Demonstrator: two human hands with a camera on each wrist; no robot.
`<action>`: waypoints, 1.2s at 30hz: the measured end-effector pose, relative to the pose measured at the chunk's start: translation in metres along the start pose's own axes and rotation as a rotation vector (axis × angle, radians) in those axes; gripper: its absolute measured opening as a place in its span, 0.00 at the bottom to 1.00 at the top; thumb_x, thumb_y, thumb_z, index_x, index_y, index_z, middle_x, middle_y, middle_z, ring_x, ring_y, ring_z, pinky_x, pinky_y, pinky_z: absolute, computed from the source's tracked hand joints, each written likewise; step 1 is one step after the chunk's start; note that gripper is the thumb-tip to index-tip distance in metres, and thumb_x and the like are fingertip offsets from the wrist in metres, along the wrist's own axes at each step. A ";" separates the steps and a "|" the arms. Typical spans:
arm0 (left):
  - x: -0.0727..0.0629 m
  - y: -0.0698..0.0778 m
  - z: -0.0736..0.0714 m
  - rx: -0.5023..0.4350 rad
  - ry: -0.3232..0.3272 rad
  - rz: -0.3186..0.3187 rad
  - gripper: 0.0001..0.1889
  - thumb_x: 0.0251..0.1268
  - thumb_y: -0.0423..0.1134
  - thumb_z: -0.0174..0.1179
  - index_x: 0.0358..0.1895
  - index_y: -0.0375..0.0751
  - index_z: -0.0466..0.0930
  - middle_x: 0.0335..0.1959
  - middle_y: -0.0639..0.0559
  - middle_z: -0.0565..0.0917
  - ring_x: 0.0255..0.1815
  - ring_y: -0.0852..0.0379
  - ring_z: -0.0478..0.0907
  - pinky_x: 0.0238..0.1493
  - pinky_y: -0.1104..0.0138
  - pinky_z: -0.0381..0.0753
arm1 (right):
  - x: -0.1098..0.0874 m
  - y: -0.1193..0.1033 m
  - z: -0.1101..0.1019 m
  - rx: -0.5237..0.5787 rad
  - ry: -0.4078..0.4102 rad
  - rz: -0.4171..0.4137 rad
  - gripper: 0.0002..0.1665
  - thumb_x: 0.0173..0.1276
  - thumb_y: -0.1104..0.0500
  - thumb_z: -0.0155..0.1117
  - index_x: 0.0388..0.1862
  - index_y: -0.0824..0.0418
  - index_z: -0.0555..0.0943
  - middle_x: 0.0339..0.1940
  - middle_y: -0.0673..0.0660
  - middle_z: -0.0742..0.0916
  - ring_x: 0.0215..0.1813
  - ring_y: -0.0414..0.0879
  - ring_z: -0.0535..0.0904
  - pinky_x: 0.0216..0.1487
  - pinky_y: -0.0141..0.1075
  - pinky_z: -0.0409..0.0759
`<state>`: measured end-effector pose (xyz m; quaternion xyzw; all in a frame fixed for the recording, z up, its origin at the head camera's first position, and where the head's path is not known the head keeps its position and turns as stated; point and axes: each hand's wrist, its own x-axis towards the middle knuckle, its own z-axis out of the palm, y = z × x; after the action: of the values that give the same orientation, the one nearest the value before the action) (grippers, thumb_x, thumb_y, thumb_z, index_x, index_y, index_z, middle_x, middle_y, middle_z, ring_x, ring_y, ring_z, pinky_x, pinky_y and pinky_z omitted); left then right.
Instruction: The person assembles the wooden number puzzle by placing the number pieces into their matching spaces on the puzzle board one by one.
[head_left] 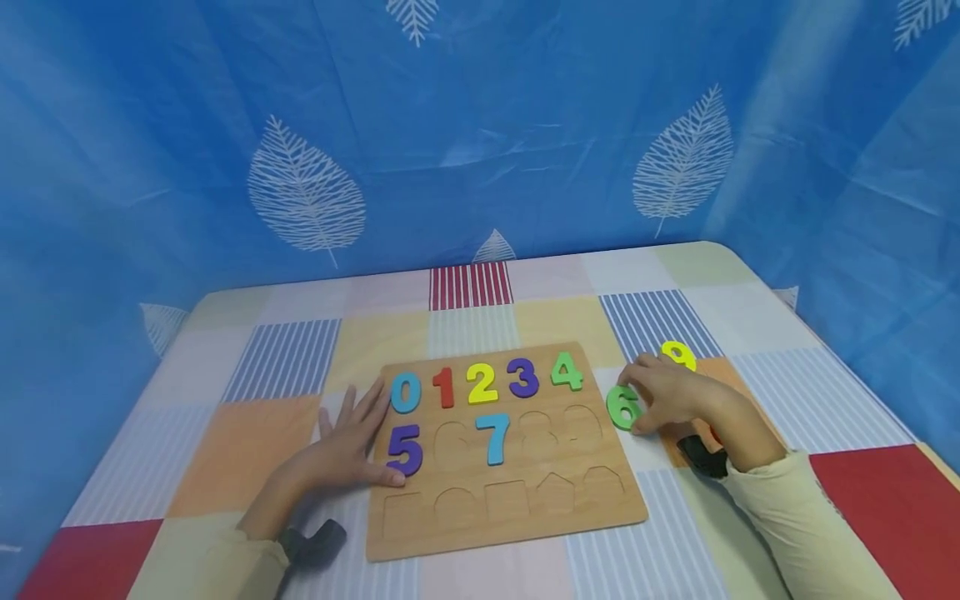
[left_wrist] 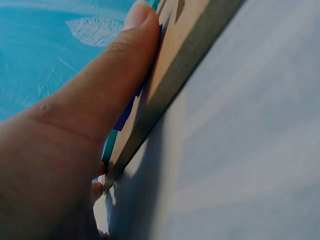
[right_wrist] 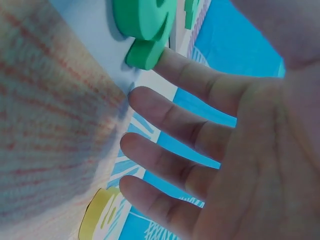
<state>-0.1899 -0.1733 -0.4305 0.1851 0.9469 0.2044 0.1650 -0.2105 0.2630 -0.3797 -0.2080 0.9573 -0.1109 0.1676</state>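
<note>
A wooden number puzzle board (head_left: 555, 508) lies flat on the table. My left hand (head_left: 345, 450) rests on its left edge with fingers spread, the thumb beside the purple 5 (head_left: 405, 450). In the left wrist view the thumb (left_wrist: 120, 60) lies along the board's edge (left_wrist: 165, 95). To the right of the board, my right hand (head_left: 667, 392) pinches a green number 6 (head_left: 617, 408) between thumb and index finger. The 6 is down on the cloth. In the right wrist view the index fingertip touches the green piece (right_wrist: 145, 20), while the other fingers are spread.
The board's top row holds 0 (head_left: 406, 393), 1, 2, 3 and 4; a blue 7 (head_left: 492, 437) sits in the middle row. A yellow 9 (head_left: 678, 353) lies beyond my right hand. A red piece (head_left: 715, 434) is mostly hidden under the right wrist. A blue curtain (head_left: 480, 125) hangs behind.
</note>
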 end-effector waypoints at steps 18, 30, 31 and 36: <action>0.002 -0.002 -0.005 0.006 -0.029 0.003 0.64 0.36 0.70 0.62 0.73 0.41 0.38 0.74 0.44 0.33 0.70 0.31 0.21 0.56 0.31 0.19 | 0.007 -0.021 -0.003 -0.026 0.147 -0.021 0.32 0.45 0.51 0.71 0.46 0.68 0.74 0.36 0.58 0.79 0.38 0.50 0.74 0.37 0.41 0.74; -0.001 -0.007 -0.007 -0.003 -0.022 -0.017 0.63 0.37 0.70 0.63 0.73 0.42 0.38 0.74 0.45 0.33 0.70 0.32 0.22 0.57 0.31 0.20 | 0.049 -0.098 0.005 0.099 0.192 -0.174 0.36 0.48 0.53 0.72 0.55 0.65 0.71 0.49 0.58 0.80 0.46 0.47 0.74 0.47 0.40 0.76; -0.001 -0.007 -0.007 -0.001 -0.022 -0.013 0.63 0.37 0.70 0.63 0.73 0.42 0.37 0.74 0.45 0.33 0.70 0.32 0.22 0.57 0.31 0.20 | 0.052 -0.107 0.006 0.092 0.185 -0.183 0.36 0.48 0.53 0.72 0.55 0.65 0.71 0.50 0.58 0.80 0.47 0.47 0.75 0.49 0.41 0.77; 0.002 -0.006 -0.006 0.008 -0.021 0.002 0.63 0.37 0.71 0.62 0.73 0.44 0.37 0.75 0.46 0.33 0.70 0.33 0.21 0.57 0.31 0.20 | 0.062 -0.142 0.012 0.032 0.133 -0.218 0.38 0.49 0.50 0.71 0.57 0.65 0.71 0.49 0.56 0.80 0.48 0.45 0.74 0.50 0.39 0.76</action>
<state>-0.1956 -0.1801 -0.4282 0.1891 0.9458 0.1990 0.1737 -0.2079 0.1086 -0.3672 -0.3004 0.9361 -0.1573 0.0938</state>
